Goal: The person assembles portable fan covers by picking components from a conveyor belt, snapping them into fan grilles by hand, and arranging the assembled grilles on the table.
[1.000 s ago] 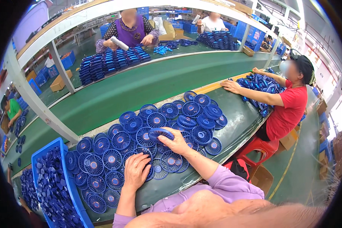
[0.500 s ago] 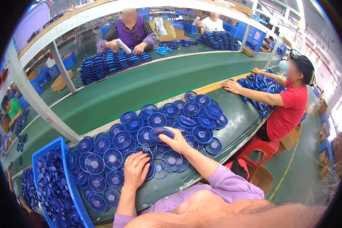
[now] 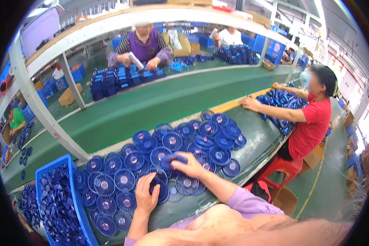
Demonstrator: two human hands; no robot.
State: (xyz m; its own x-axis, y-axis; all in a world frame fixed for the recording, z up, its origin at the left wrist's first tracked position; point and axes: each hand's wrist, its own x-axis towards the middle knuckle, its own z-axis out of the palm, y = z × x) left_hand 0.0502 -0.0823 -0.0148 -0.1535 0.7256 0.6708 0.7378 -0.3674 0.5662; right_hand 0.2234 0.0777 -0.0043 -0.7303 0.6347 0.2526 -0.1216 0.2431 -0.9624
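Observation:
My right hand (image 3: pixel 190 165) grips a round blue fan grille (image 3: pixel 173 162) by its edge, with thumb and fingers on either side. The grille is tilted and slightly blurred, held just above the pile. Beside it, my left hand (image 3: pixel 146 193) is curled round the near-left edge of another blue fan grille (image 3: pixel 161 185), partly hidden by its fingers. Many similar spoked grilles (image 3: pixel 124 179), most with a small shiny disc at the centre, lie overlapping on the green table around both hands.
At the left stands a blue crate (image 3: pixel 73 180) full of small dark-blue plastic parts. A green conveyor belt (image 3: pixel 123 127) runs beyond the pile. A co-worker in red (image 3: pixel 311 117) sits at the right by a heap of blue parts (image 3: pixel 281 104). Another, in a purple apron (image 3: pixel 144 45), works across the belt.
The whole view has shifted slightly downward. My left fingers have turned from lying over a grille to curling round its edge. My right hand still holds its grille, now tilted differently.

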